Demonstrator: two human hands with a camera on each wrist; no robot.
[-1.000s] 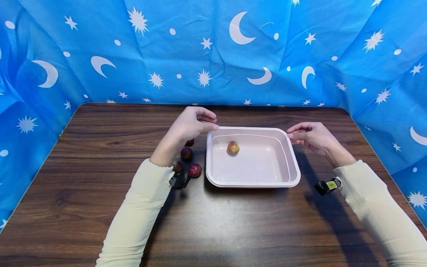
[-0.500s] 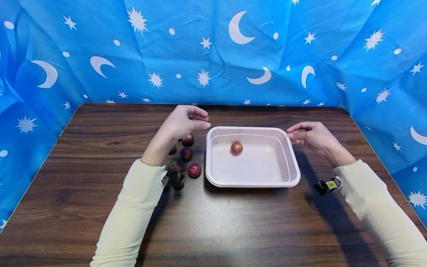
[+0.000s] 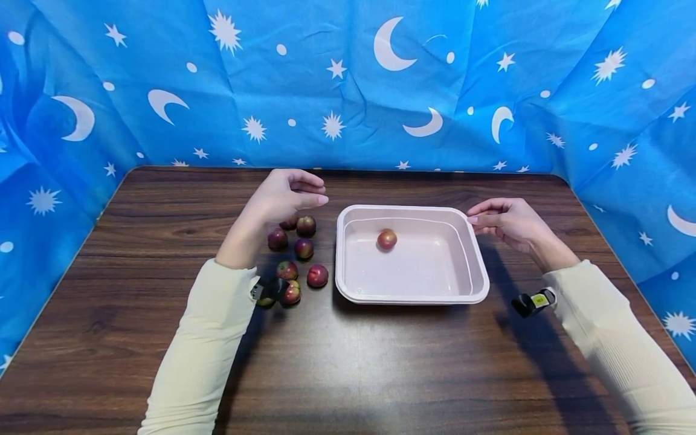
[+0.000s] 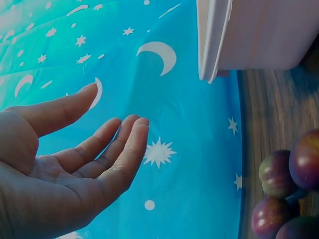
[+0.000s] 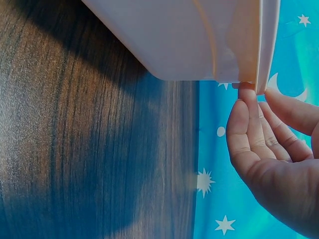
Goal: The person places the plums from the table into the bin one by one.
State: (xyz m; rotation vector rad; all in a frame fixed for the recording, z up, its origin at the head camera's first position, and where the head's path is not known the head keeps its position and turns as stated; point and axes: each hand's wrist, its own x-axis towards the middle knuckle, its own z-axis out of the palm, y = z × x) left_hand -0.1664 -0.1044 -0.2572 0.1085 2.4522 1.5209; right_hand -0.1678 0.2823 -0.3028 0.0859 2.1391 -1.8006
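Left hand (image 3: 283, 196): raised over the surface (image 3: 163, 229), fingers (image 4: 117, 149) loosely spread and slightly bent, holding nothing. In the left wrist view the palm is bare and nothing lies between thumb and fingers. The cluster of plums (image 3: 293, 257) lies directly below and on the wrist side of these fingers, resting on the surface; no contact between hand and fruit is visible. The pink tray (image 3: 478, 266) stands just beyond the fingertips, toward the other hand, with a clear gap between.

Right hand (image 3: 508, 223): at the tray's far right corner. The right wrist view shows its fingers (image 5: 246, 124) gently curved, one fingertip touching the underside of the rim and the thumb lying just past the rim's outer edge. Whether the rim is actually pinched cannot be told.

Tray: sits flat on the surface, between the two hands. One plum (image 3: 386, 239) lies inside, in the far half, well apart from both sets of fingers.

Surroundings: a blue cloth (image 3: 348, 84) printed with moons and stars encloses the surface beyond the fingertips and on both sides.
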